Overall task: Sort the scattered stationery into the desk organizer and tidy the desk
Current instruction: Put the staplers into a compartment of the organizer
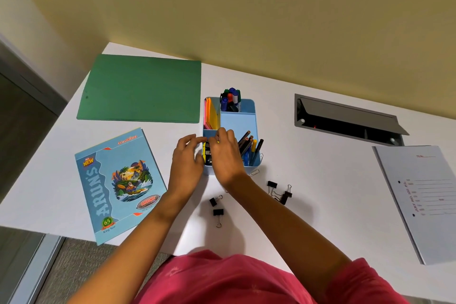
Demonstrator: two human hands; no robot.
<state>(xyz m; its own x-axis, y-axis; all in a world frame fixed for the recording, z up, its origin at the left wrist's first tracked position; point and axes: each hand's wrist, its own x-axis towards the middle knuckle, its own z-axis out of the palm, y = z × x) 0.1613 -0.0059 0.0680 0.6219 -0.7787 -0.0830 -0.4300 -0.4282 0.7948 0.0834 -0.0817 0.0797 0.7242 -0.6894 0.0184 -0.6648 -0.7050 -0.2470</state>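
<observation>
Head view: binder clips [218, 212] near blue organizer [238, 121]

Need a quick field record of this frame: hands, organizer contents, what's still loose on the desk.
organizer: sticky notes, markers, pencils and pens
hands: left hand and right hand both at the front-left compartment; grip unclear
loose on desk: black binder clips, paper clip
also there: green folder, notebook, grey file

On the white desk [320, 168] we see a green folder [140, 89], a blue notebook [118, 185], the blue organizer [249, 121], loose black binder clips [286, 195] and a grey file [424, 200].
</observation>
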